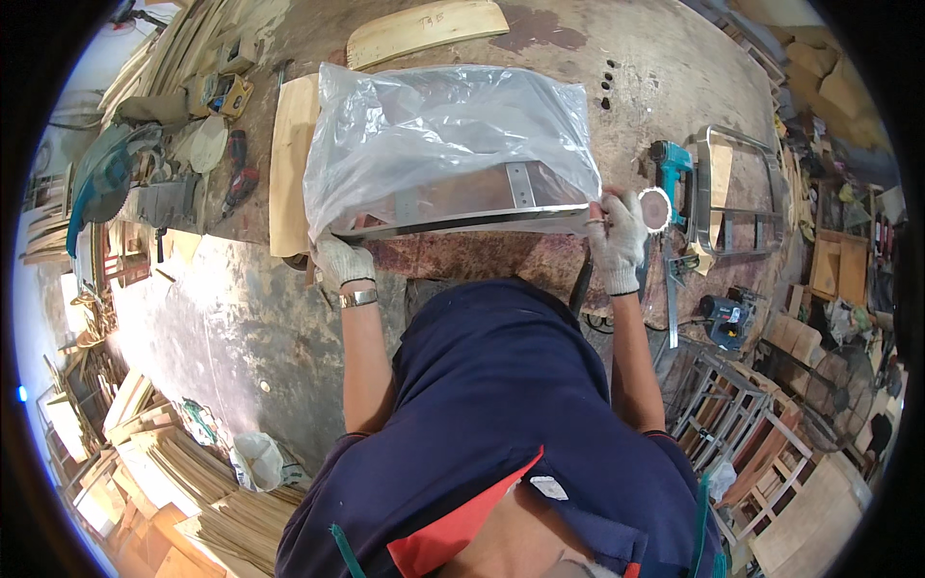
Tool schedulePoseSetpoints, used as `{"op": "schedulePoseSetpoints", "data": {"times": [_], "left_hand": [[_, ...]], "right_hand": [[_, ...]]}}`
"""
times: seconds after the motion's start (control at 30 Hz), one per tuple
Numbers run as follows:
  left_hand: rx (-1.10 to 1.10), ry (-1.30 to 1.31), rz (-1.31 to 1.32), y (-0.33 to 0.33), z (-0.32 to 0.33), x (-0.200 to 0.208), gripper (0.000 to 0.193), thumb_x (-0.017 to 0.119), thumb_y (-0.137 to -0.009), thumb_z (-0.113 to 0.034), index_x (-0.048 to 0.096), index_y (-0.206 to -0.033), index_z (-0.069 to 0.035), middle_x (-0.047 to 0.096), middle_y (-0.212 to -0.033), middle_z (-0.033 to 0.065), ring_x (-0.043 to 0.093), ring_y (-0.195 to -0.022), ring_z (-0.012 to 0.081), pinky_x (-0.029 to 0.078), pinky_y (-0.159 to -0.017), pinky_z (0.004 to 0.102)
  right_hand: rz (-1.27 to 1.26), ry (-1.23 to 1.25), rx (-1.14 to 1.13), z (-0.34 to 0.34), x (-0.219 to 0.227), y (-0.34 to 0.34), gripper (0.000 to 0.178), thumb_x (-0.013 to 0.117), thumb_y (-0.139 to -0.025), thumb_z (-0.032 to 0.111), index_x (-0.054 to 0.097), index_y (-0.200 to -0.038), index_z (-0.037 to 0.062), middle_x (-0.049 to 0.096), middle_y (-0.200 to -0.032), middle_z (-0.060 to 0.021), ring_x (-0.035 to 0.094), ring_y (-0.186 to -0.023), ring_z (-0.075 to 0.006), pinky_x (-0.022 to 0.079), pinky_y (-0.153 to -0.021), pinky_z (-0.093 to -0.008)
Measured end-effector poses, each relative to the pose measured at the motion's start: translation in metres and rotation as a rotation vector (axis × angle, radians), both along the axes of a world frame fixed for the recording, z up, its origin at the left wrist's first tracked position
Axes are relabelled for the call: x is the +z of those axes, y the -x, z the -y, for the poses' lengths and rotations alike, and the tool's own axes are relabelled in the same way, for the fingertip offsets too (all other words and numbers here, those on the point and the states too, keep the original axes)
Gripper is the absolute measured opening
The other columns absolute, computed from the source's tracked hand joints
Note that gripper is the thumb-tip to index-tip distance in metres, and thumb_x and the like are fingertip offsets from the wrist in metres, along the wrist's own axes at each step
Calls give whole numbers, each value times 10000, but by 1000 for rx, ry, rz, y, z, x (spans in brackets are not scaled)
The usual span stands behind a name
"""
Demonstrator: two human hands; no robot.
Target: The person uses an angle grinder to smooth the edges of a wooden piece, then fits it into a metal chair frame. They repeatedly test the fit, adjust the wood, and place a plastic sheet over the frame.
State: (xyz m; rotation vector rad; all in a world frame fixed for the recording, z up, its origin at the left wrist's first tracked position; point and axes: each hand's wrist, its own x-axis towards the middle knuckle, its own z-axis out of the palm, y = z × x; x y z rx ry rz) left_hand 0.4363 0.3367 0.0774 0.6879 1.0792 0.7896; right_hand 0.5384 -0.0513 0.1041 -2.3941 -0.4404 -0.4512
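A clear plastic bag lies over a metal frame on the workbench. The frame's dark front bar runs between my hands, and a flat metal strip with holes shows through the film. My left hand, in a white knit glove, is closed at the bag's near left corner, its fingertips partly hidden. At the near right corner, my right hand, gloved too, pinches the bag's edge beside the end of the bar.
Curved wooden boards lie behind and left of the bag. To the right are a teal power tool, a round disc and another metal frame. A red-black drill and a teal saw sit left.
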Motion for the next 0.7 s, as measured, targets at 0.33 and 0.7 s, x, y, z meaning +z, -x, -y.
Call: {"op": "schedulePoseSetpoints", "data": {"times": [0.33, 0.7], "left_hand": [[-269, -91, -37, 11, -52, 38, 293, 588, -1015, -232, 634, -1256, -72, 664, -1229, 114, 644, -1075, 245, 553, -893, 409], [-556, -259, 239, -4, -81, 111, 380, 663, -999, -249, 607, -1293, -15, 698, -1199, 122, 675, -1001, 214, 556, -814, 351]], "right_hand": [[-634, -1485, -96, 1, 17, -28, 272, 609, -983, 202, 591, -1176, 12, 683, -1072, -94, 681, -969, -217, 558, -834, -332], [-594, -1559, 31, -14, 113, -37, 598, 648, -980, 137, 338, -1440, -87, 589, -1330, -270, 655, -1156, -257, 567, -948, -361]]}}
